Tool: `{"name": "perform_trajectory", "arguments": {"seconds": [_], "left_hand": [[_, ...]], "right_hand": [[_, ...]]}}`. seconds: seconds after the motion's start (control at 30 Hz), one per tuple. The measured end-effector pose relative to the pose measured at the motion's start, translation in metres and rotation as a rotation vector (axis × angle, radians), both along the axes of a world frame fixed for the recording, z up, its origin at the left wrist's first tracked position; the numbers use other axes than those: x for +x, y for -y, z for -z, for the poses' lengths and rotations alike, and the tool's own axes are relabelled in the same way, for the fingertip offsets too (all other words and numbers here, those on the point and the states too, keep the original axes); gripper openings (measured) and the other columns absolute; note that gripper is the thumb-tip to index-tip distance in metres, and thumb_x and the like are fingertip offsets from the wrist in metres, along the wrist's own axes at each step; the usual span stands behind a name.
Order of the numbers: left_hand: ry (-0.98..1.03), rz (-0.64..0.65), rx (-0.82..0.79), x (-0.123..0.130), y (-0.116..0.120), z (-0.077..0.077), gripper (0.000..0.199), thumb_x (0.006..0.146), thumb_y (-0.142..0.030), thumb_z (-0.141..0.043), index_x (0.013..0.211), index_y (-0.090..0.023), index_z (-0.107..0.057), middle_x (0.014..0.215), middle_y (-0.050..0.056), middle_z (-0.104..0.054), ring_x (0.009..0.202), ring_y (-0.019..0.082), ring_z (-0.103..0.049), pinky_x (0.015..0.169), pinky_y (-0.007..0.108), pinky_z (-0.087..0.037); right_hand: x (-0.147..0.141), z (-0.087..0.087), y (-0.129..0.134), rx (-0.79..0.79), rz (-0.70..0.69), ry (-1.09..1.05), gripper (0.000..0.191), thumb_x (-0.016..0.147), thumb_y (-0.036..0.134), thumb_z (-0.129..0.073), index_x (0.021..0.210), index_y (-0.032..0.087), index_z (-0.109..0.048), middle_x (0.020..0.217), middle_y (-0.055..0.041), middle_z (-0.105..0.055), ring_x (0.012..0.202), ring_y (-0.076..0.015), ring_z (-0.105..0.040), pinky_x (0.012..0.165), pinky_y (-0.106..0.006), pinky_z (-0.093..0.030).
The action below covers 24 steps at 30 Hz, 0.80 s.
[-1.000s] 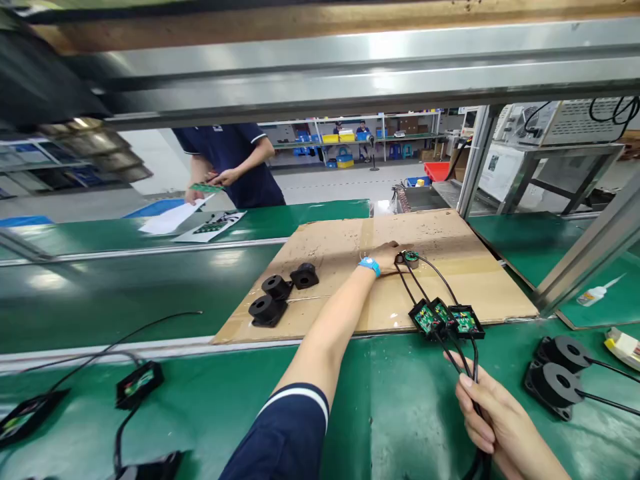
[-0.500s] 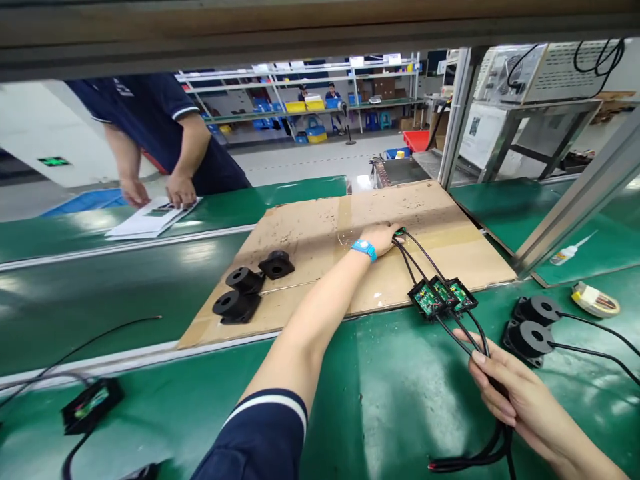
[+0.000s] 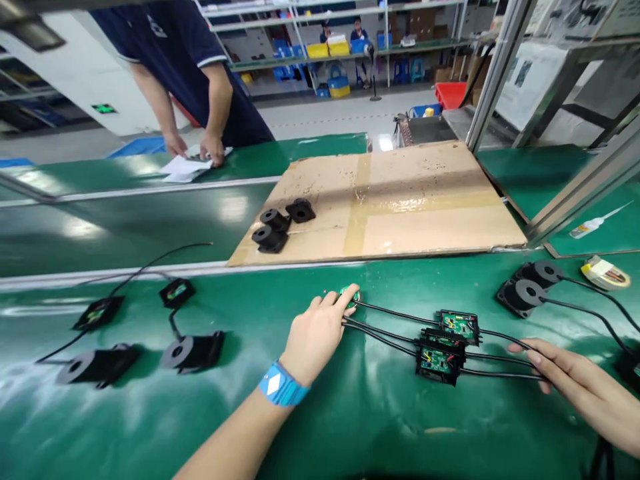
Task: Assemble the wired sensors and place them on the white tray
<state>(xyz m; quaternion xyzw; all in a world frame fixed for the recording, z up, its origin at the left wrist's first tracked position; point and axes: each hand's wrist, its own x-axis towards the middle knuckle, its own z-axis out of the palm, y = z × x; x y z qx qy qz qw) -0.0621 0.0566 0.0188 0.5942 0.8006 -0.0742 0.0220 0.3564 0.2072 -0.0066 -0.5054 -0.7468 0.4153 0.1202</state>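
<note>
The green bench (image 3: 380,433) spreads beneath me, with a cardboard sheet (image 3: 425,227) at its far edge. My left hand (image 3: 317,333) and right hand (image 3: 575,377) stand well apart over it. Between them sit three open black boxes (image 3: 440,360), bunched close. Black cables (image 3: 395,311) run out both sides: my right thumb and fingers clamp one side, my left fingers close on the other end, at a small round green board (image 3: 357,298).

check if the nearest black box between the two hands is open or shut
Open: no cover lies over the black box, and the green circuit board inside it is plainly exposed.
</note>
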Motion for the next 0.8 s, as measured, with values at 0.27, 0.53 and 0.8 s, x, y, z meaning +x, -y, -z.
{"name": "perform_trajectory", "arguments": {"seconds": [0.27, 0.53, 0.8], "left_hand": [[0.137, -0.047, 0.108, 0.023, 0.064, 0.021, 0.083, 0.1, -0.047, -0.054, 0.165, -0.022, -0.009, 0.156, 0.018, -0.046, 0.133, 0.037, -0.054, 0.096, 0.048, -0.06], [0.481, 0.111, 0.083, -0.003, 0.093, 0.033, 0.105, 0.092, -0.071, -0.057, 0.166, -0.027, 0.005, 0.174, 0.017, 0.001, 0.159, 0.043, 0.002, 0.123, 0.065, -0.025], [0.355, 0.247, 0.124, -0.001, 0.053, 0.019, 0.071, 0.103, -0.064, -0.032, 0.165, -0.034, -0.017, 0.175, 0.007, -0.01, 0.16, 0.042, 0.002, 0.124, 0.071, -0.01]], "right_hand": [[-0.031, 0.009, 0.02, 0.766, -0.277, 0.246, 0.052, 0.098, 0.055, -0.054, 0.136, 0.02, -0.061, 0.132, -0.0167, -0.065, 0.117, -0.0362, -0.063, 0.095, -0.052, -0.051], [-0.065, 0.026, 0.079, 0.799, -0.636, 0.085, 0.05, 0.092, 0.044, -0.071, 0.134, 0.02, -0.059, 0.124, -0.0135, -0.066, 0.114, -0.0297, -0.061, 0.105, -0.05, -0.045], [-0.071, 0.029, 0.083, 0.789, -0.636, 0.128, 0.078, 0.094, 0.054, -0.063, 0.156, 0.015, -0.037, 0.146, -0.0159, -0.058, 0.141, -0.0329, -0.046, 0.121, -0.055, -0.029]]}}
